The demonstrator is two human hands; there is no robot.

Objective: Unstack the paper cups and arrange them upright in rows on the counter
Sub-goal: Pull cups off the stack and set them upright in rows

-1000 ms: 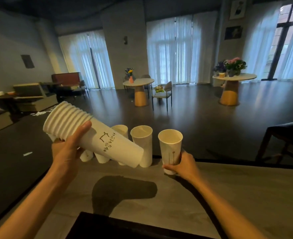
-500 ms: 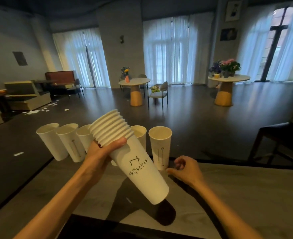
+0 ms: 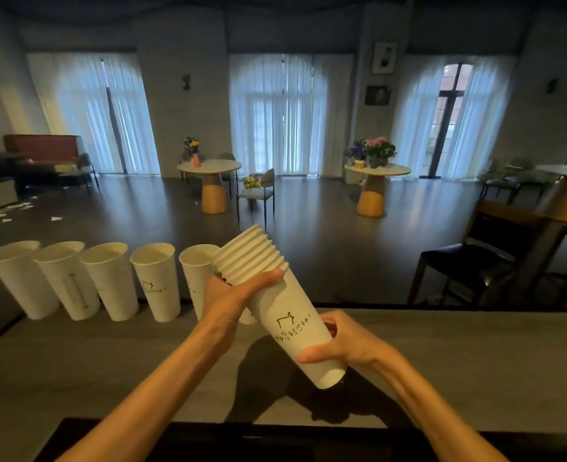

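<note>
White paper stack [image 3: 268,295], mid-frame: left hand [image 3: 232,295] gripping its rims; right hand [image 3: 338,345], previously empty, now grasping the bottom cup for separation.

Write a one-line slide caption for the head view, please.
Both hands grip a tilted cup stack above the counter, beside upright cups.

Two bare, sleeveless forearms [image 3: 162,378]

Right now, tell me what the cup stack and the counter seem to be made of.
Cup stack: looks like matte white paper, with thin rolled rims nested at the top and dark print on the side. Counter: grey, faintly streaked, low sheen; possibly stone or laminate, cannot tell which.
</note>
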